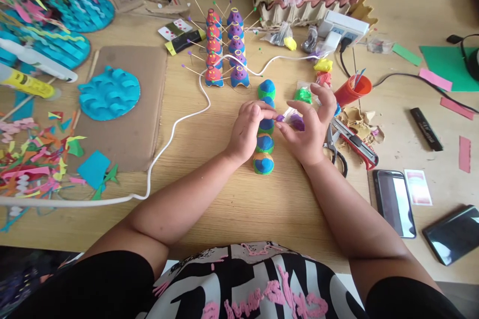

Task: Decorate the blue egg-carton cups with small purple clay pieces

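A small bit of purple modelling clay (280,117) sits at the fingertips of my left hand (245,127), whose fingers are held together above the row. My right hand (310,127) reaches in from the other side. Its thumb tip touches the clay bit, while the index finger stands apart from the thumb. Behind the right fingers lies a larger purple clay lump (298,121) on a clear wrapper. Under my hands runs a row of egg-carton cups (265,143) covered in blue and green clay; my left fingers partly hide the middle ones.
Decorated carton figures (235,45) with pin-like sticks stand in two rows behind. A white cable (174,127) crosses the table to a power strip (342,27). Scissors (331,144), a red box cutter (359,147), an orange cup (354,89) and a phone (394,203) lie right. Cardboard (123,147) lies left.
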### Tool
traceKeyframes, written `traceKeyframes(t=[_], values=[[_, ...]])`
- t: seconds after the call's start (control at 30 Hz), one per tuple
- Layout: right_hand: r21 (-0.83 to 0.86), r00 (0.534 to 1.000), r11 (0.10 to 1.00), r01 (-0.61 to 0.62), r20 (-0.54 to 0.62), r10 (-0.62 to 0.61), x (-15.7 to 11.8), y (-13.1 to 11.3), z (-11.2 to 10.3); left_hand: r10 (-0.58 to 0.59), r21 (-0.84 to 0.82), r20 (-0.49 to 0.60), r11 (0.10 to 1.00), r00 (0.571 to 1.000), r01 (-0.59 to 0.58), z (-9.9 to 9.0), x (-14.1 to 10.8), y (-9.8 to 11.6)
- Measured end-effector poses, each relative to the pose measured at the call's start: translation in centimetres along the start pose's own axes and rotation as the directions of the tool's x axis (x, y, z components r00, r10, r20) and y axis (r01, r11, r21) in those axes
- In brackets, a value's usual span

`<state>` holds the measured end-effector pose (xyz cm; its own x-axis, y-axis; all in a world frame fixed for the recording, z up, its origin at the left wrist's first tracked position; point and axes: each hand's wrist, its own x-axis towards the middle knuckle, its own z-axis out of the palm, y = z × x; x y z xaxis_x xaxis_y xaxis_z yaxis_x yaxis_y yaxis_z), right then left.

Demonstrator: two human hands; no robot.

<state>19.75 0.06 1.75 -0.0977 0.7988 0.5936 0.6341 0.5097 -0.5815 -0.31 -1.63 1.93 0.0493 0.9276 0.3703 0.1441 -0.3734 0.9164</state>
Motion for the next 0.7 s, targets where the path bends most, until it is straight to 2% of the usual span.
traceKeyframes(t=[0.17,0.33,0.5,0.7], values=[[0.072,0.997,0.997,-0.006,0.077,0.000,0.18,-0.67,-0.25,0.041,0.022,0.000,0.999,0.999,-0.041,-0.04,0.01,-0.09],[0.087,0.996,0.996,0.002,0.091,-0.010,0.32,-0.81,-0.34,0.076,0.043,0.010,0.996,0.997,-0.077,-0.03,0.07,-0.22],[0.059,0.998,0.998,0.010,0.063,-0.014,0.12,-0.85,-0.34,0.087,0.079,-0.016,0.993,0.996,-0.085,-0.10,0.05,-0.14],[0.159,1.000,0.987,-0.027,0.011,0.026,-0.26,-0.46,-0.36,0.050,0.096,-0.045,0.994,0.998,-0.046,-0.11,0.16,0.13]])
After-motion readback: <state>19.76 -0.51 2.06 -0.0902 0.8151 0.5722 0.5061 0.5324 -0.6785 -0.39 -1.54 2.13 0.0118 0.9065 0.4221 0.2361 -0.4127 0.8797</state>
